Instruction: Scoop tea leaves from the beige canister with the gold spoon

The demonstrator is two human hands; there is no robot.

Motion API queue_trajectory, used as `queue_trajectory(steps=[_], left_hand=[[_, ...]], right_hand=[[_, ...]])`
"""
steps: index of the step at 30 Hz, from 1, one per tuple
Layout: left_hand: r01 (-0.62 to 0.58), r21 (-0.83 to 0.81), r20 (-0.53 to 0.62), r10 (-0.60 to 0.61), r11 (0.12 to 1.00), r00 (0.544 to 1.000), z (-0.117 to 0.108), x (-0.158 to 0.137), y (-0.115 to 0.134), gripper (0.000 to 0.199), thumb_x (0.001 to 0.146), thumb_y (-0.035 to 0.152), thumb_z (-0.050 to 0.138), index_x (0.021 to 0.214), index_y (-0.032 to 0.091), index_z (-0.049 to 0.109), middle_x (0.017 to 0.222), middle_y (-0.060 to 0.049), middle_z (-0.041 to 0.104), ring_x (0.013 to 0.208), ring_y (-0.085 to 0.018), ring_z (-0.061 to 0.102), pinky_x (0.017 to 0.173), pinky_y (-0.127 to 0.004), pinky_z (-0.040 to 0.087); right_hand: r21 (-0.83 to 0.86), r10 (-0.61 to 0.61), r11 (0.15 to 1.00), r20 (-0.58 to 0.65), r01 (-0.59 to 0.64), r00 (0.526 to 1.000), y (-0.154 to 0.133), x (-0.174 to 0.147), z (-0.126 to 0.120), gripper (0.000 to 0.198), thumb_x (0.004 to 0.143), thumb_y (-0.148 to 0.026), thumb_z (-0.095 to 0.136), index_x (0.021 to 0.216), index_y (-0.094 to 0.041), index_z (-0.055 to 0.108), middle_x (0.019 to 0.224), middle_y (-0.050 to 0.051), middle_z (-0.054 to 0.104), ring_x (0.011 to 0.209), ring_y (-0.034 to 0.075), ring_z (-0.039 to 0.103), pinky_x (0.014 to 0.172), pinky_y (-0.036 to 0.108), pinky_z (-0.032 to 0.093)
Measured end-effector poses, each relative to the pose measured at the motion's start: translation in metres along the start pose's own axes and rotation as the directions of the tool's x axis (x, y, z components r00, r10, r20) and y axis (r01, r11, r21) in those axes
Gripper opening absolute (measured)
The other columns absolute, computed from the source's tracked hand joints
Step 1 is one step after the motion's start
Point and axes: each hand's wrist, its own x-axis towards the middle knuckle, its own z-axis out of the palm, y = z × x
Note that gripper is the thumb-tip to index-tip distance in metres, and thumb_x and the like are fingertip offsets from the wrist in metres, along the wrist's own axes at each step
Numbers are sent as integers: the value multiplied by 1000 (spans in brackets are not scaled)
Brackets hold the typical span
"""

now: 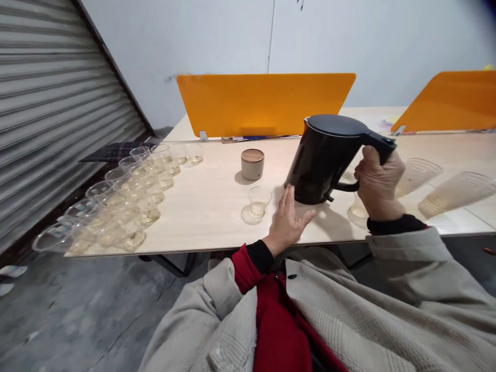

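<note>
My right hand (377,178) is wrapped round the handle of a black electric kettle (320,157), which it holds tilted a little to the left above the table. Close to the kettle's lower left side is my left hand (289,219), fingers stretched and thumb apart; whether the fingertips touch the kettle I cannot tell. Just left of that hand a clear plastic cup (259,200) stands on the table. Behind the cup sits a small grey canister (252,165) with a wooden lid. Partly hidden behind the kettle and my right hand is another clear cup (357,211).
Rows of clear cups (134,206) with pale liquid fill the left end of the wooden table (201,222). Stacks of nested clear cups (459,194) lie on their sides at the right. An orange divider (263,101) stands along the back; a second orange divider (453,103) is farther right.
</note>
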Motion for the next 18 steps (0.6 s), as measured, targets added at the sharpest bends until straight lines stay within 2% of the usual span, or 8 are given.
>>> queue_trajectory(steps=[2, 4, 9, 12, 15, 18], left_hand=[[14, 34, -55, -12, 999, 998, 7, 10, -3, 94, 96, 56, 69, 169, 14, 27, 179, -25, 27, 169, -36, 23, 138, -59, 20], [26, 37, -96, -22, 999, 995, 12, 17, -3, 97, 96, 56, 70, 169, 12, 23, 179, -26, 25, 169, -37, 22, 138, -59, 19], [26, 52, -149, -18, 998, 989, 11, 15, 6, 103, 93, 60, 72, 169, 13, 22, 176, -27, 32, 165, -41, 29, 135, -62, 26], [-27, 50, -195, 36, 998, 980, 5, 6, 19, 105, 89, 62, 78, 167, 15, 25, 170, -25, 40, 159, -40, 37, 132, -62, 31], [-49, 15, -220, 52, 999, 974, -1, -5, 35, 112, 80, 64, 88, 164, 17, 30, 161, -23, 46, 153, -40, 42, 128, -62, 37], [-17, -76, -205, 1, 997, 979, -1, -18, 48, 113, 69, 62, 96, 156, 20, 38, 152, -19, 49, 147, -39, 45, 124, -63, 43]], right_hand=[[2, -9, 1000, -10, 9, 1000, -14, -12, -6, 29, 76, -40, 84, 79, -25, 59, 47, -11, 43, 37, 10, 35, 32, 27, 25], [-13, 0, 1000, 16, 0, 1000, -29, -22, -10, 27, 76, -37, 83, 77, -25, 59, 48, -10, 45, 38, 10, 37, 33, 26, 27], [-72, -24, 997, 69, 29, 997, -65, -38, -12, 26, 76, -35, 84, 74, -23, 60, 49, -9, 48, 38, 10, 40, 34, 26, 29], [-99, -29, 994, 80, 37, 996, -91, -44, -11, 25, 75, -33, 81, 70, -22, 59, 48, -8, 48, 38, 10, 39, 34, 27, 28], [-232, -67, 968, 112, 92, 991, -123, -52, -9, 24, 78, -29, 76, 63, -21, 59, 50, -6, 50, 39, 9, 41, 37, 28, 30], [-445, -61, 885, 183, 138, 981, -151, -58, -10, 26, 81, -25, 74, 61, -20, 59, 54, -4, 51, 42, 9, 42, 39, 27, 30]])
